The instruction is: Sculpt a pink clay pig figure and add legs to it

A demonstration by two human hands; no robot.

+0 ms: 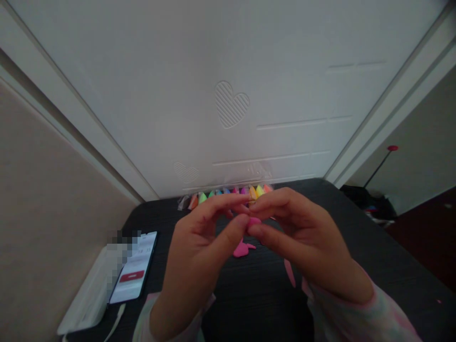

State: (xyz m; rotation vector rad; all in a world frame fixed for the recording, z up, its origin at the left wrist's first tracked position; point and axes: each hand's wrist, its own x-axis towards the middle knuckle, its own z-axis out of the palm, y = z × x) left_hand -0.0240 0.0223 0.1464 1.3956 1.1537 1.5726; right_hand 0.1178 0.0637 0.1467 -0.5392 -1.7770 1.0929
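Note:
Between the fingertips of both hands is a small pink piece of modelling clay (253, 222). My left hand (201, 254) pinches it from the left, thumb below and fingers above. From the other side, my right hand (306, 237) presses thumb and fingers on the same piece, partly hiding it. Below the fingertips, a flat pink clay shape (241, 249) with a thin point lies on the dark table (249, 294). A slim pink strip or tool (289, 273) shows beside my right wrist; its kind is unclear.
Small bags of coloured clay (203, 197) line the table's back edge against a white panel (171, 95) with embossed hearts. On the left, a lit phone (133, 273) leans by a white box-like object (94, 289), near a white cable (116, 323). A dark bag (374, 202) stands beyond the table's right side.

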